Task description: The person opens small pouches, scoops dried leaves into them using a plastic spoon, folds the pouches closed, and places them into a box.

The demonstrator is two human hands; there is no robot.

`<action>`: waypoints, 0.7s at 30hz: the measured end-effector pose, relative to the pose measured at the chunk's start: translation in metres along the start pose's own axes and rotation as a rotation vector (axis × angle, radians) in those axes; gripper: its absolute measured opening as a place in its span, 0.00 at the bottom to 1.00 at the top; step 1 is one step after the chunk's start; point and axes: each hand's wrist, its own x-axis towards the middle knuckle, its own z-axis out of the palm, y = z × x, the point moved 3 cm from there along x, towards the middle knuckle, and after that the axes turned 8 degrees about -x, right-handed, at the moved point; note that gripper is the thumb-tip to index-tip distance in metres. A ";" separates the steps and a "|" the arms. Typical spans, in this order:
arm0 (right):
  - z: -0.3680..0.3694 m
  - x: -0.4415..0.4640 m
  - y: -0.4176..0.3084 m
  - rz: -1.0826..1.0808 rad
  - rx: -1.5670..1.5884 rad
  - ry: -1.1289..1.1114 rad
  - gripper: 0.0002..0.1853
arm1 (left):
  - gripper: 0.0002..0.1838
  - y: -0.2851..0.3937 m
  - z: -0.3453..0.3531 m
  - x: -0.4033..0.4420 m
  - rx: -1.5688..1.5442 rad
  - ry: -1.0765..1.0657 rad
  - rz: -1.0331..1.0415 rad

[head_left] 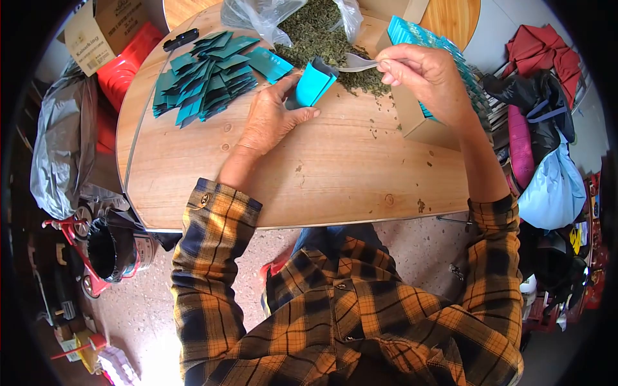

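Observation:
A small teal packet [313,85] is held upright by my left hand [270,117], its open mouth facing up. My right hand [421,74] pinches the handle of a spoon-like utensil [359,62], whose head is beside the packet's mouth. Dried green leaves [312,29] lie heaped behind the packet, spilling from a clear plastic bag [254,19]. Left of my left hand, many flat teal packets [206,77] are piled, with one packet [269,63] near my fingers. A cardboard box [412,112] filled with teal packets stands partly behind my right hand.
The wooden table [309,174] has loose leaf bits scattered on it. A black object [181,40] lies at its back left edge. Left of the table are a red stool [132,64], a carton [103,35] and a black-lined bin [109,251]. Bags and clothes [547,128] hang at the right.

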 end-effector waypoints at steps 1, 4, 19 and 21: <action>0.000 0.003 -0.002 -0.003 0.001 -0.006 0.06 | 0.37 0.001 0.000 0.000 0.060 -0.008 -0.020; -0.002 0.011 -0.008 0.011 -0.062 -0.064 0.04 | 0.36 0.001 -0.001 0.000 0.058 -0.010 0.011; -0.001 0.033 -0.035 -0.437 -0.648 -0.103 0.07 | 0.36 -0.001 -0.003 0.000 0.064 0.002 -0.013; 0.003 0.032 -0.038 -0.494 -0.732 -0.106 0.10 | 0.36 0.000 -0.003 0.000 0.069 -0.003 -0.013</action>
